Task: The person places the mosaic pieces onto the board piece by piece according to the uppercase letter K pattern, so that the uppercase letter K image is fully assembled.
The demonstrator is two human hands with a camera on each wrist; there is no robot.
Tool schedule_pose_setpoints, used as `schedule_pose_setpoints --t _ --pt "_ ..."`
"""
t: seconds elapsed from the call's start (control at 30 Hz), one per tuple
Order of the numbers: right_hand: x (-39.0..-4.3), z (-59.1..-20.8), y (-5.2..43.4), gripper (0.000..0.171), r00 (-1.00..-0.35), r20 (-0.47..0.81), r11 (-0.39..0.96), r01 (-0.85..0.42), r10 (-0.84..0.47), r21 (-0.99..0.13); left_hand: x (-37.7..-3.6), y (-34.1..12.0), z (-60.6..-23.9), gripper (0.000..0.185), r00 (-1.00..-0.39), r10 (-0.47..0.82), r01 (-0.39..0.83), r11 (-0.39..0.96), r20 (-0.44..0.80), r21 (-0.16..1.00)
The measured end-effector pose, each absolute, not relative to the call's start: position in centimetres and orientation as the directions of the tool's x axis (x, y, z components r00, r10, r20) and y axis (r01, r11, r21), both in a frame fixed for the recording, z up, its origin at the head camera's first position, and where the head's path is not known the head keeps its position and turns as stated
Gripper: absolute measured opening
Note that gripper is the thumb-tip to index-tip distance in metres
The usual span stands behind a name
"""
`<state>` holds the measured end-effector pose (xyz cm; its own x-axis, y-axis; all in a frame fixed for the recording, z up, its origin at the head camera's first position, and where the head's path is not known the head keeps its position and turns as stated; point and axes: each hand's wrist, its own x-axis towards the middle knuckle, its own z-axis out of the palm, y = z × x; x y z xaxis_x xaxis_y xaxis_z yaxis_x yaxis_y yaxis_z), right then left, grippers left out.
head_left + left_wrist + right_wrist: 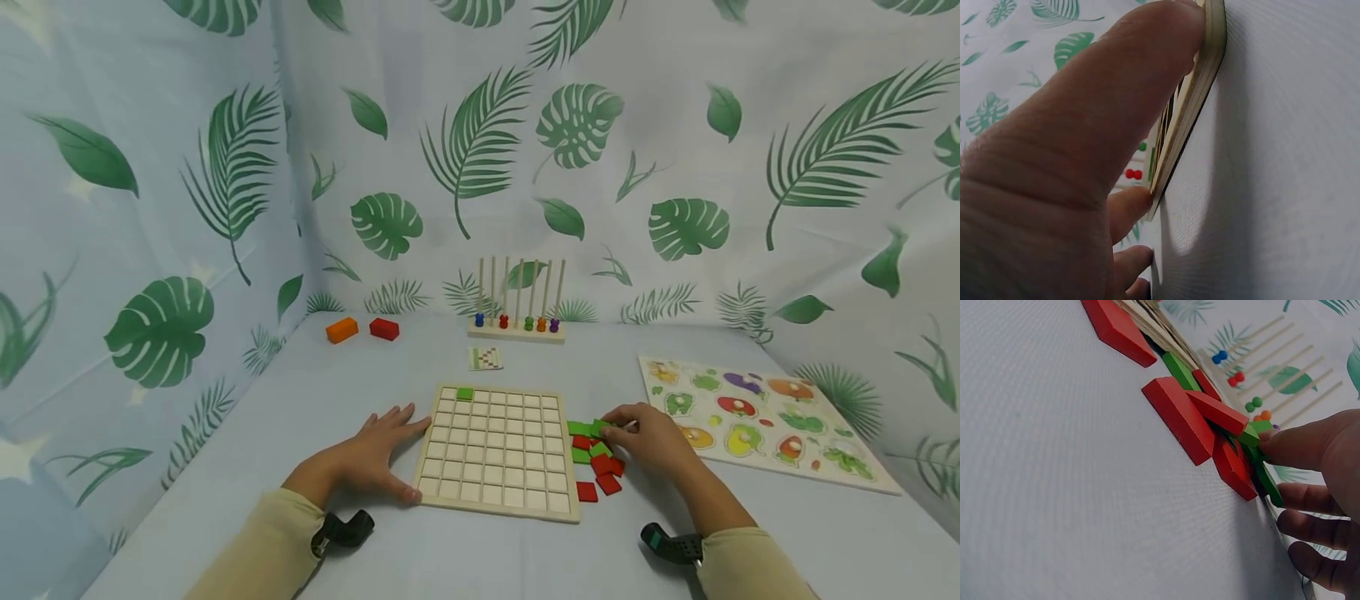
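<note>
Nearest, at the lower edge of the head view: a left sleeve (255, 546) and a right sleeve (750, 567), both beige, each with a black wrist device (348, 530) beside the cuff. Then a left hand (375, 454), spread wide and holding nothing, with thumb on the near left corner of a wooden grid board (495, 514) and with another fingertip touching the left side, farther up. Off to the right, a right hand (647, 437), with thumb and forefinger narrowed to a pinch on a green tile (597, 427) at the far part of a loose pile. Cannot tell, even from the right wrist view, whether pressing any other tile too. Between both hands, flat on the pale surface (450, 567): the grid board, with one seated green tile (465, 393) in the farthest row, second cell from the left. Just beside the right rim, red tiles (587, 492) and more green ones, several overlapping or tilted. Farther right, a vegetable puzzle (879, 480), set at an angle. Beyond the grid board, a small printed card (486, 358); farther back, at left, an orange block (342, 331) near a red block (385, 329); near the back, a bead rack (517, 332) with upright rods and coloured beads. Last, a leaf-printed fabric backdrop (573, 137).
</note>
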<state>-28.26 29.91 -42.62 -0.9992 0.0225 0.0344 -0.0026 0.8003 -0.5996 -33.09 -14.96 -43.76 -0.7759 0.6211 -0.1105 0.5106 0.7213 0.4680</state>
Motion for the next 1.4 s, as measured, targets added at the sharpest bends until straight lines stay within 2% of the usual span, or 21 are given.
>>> schedule_pose_setpoints --t 0.57,1.4 --pt "-28.06 -42.39 30.06 0.027 -0.998 0.047 0.82 -0.003 0.029 -0.572 -33.67 -14.93 -44.28 0.115 -0.769 0.629 0.522 0.718 -0.109 0.461" --pt "-28.4 -42.49 29.8 0.026 -0.999 0.036 0.798 -0.006 0.02 -0.602 -33.27 -15.26 -43.88 0.114 -0.769 0.629 0.519 0.717 -0.112 0.465"
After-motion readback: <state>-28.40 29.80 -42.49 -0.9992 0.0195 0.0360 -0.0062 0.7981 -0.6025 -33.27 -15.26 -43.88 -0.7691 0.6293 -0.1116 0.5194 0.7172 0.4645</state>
